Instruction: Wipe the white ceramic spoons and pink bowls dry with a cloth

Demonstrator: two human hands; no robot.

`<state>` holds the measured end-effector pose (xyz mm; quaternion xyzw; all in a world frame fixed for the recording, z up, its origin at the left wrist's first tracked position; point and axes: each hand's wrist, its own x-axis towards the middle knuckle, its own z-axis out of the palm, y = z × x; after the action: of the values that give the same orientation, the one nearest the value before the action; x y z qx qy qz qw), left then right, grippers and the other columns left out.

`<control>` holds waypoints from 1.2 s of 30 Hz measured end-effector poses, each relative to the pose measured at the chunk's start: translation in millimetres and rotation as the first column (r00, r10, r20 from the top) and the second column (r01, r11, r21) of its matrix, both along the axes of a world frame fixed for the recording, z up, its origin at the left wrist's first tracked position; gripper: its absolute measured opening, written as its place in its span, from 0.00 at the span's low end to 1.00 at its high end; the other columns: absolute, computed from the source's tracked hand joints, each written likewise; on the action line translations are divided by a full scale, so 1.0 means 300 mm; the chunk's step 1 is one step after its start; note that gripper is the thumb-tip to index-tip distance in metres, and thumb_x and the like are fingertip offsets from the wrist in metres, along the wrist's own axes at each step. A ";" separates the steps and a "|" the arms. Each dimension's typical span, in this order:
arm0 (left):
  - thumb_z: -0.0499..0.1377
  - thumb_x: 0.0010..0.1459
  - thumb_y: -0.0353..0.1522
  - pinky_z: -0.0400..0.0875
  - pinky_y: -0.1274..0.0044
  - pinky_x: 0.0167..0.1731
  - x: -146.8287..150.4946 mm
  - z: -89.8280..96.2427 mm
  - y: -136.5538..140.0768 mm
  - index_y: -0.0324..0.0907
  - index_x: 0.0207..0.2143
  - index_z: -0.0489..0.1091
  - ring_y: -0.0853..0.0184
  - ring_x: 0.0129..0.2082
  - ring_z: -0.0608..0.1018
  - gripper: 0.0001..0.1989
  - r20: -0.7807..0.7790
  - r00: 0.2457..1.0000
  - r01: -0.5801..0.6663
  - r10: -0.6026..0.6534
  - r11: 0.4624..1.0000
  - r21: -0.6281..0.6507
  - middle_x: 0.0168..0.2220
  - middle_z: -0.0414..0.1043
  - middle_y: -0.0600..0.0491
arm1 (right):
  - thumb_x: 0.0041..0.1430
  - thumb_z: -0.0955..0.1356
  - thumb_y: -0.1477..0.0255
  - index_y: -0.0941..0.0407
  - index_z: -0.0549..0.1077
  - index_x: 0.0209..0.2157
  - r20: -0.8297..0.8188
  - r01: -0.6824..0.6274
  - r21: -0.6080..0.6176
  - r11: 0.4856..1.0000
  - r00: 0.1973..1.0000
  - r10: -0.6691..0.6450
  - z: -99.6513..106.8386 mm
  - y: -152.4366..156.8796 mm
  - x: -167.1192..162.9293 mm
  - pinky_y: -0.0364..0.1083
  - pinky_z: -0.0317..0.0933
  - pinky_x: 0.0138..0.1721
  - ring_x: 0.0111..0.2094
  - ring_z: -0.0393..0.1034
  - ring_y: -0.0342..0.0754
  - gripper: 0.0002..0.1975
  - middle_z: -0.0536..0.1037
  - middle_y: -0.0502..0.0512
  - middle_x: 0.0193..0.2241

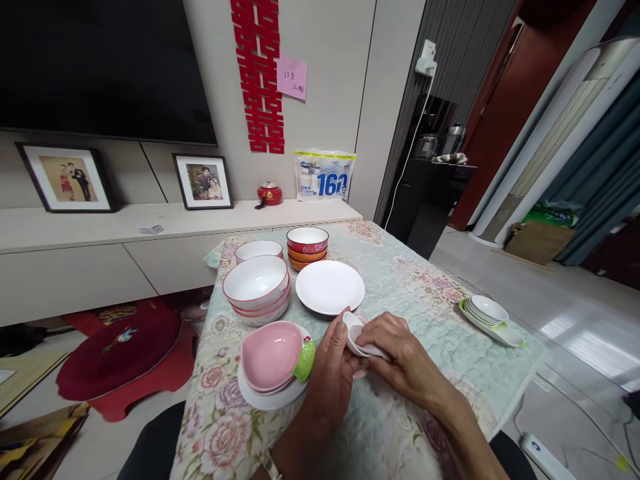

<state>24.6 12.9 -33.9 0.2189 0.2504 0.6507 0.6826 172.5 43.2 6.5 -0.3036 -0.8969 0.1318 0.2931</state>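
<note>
A small white dish (356, 331) is being held just below the middle of the frame, pinched between both hands above the floral tablecloth (425, 287). The left hand (333, 373) is being closed around the dish's near edge from the left, and the right hand (397, 353) is being pressed over it with a pale cloth (373, 350) bunched under the fingers, so that only the dish's upper rim is being shown. Above it, a white plate (330, 287) is being left on the table, with stacked red-rimmed bowls (256, 288) to its left, and a red and orange bowl stack (307, 247) in the upper middle. At the lower left, pink leaf-shaped dishes (273, 360) are being kept on a white plate. At the right edge of the table, a stack of small saucers (487, 313) is being left well apart. For the wiping to be done well, the dish is probably best being turned steadily under the cloth while being gripped firmly.
</note>
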 end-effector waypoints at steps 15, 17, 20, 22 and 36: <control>0.59 0.64 0.44 0.76 0.70 0.36 -0.003 0.008 -0.003 0.43 0.64 0.59 0.55 0.45 0.80 0.30 -0.011 1.000 0.028 -0.027 0.999 0.019 0.53 0.77 0.42 | 0.66 0.67 0.76 0.52 0.71 0.42 -0.084 -0.038 0.027 0.999 0.996 0.040 -0.006 -0.004 -0.018 0.52 0.61 0.43 0.40 0.70 0.51 0.06 0.77 0.53 0.37; 0.55 0.66 0.47 0.76 0.66 0.41 -0.006 0.009 -0.003 0.40 0.59 0.65 0.52 0.49 0.79 0.27 -0.026 0.998 0.055 -0.055 0.998 0.005 0.52 0.77 0.41 | 0.65 0.67 0.75 0.52 0.71 0.41 -0.033 -0.031 0.053 0.998 0.999 0.033 -0.009 -0.004 -0.012 0.53 0.59 0.44 0.40 0.69 0.51 0.05 0.77 0.53 0.37; 0.55 0.65 0.48 0.75 0.63 0.47 -0.007 0.019 -0.001 0.38 0.55 0.70 0.48 0.54 0.76 0.25 -0.064 0.995 0.082 -0.081 0.996 0.020 0.53 0.77 0.40 | 0.65 0.66 0.75 0.53 0.71 0.41 -0.065 -0.017 0.085 0.996 0.998 0.023 -0.014 -0.009 -0.016 0.52 0.59 0.41 0.39 0.69 0.51 0.04 0.77 0.53 0.36; 0.61 0.62 0.45 0.73 0.64 0.50 -0.006 0.025 0.001 0.40 0.56 0.69 0.48 0.58 0.74 0.25 -0.110 0.992 0.068 -0.063 0.997 0.042 0.55 0.75 0.40 | 0.65 0.66 0.76 0.52 0.71 0.41 -0.110 0.011 0.083 0.996 0.994 -0.002 -0.016 -0.013 -0.025 0.51 0.60 0.40 0.38 0.69 0.51 0.05 0.77 0.54 0.36; 0.59 0.63 0.46 0.77 0.66 0.39 -0.023 0.011 0.007 0.42 0.62 0.64 0.53 0.46 0.79 0.29 0.028 0.994 0.107 -0.107 0.994 -0.024 0.49 0.78 0.43 | 0.68 0.67 0.73 0.51 0.74 0.44 0.029 -0.026 -0.001 1.000 0.999 0.026 0.010 -0.016 -0.003 0.54 0.59 0.46 0.42 0.69 0.52 0.06 0.78 0.53 0.39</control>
<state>17.7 15.0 -30.5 0.2146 0.2373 0.6128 0.7226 171.7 38.5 9.5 -0.2940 -0.9049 0.1311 0.2783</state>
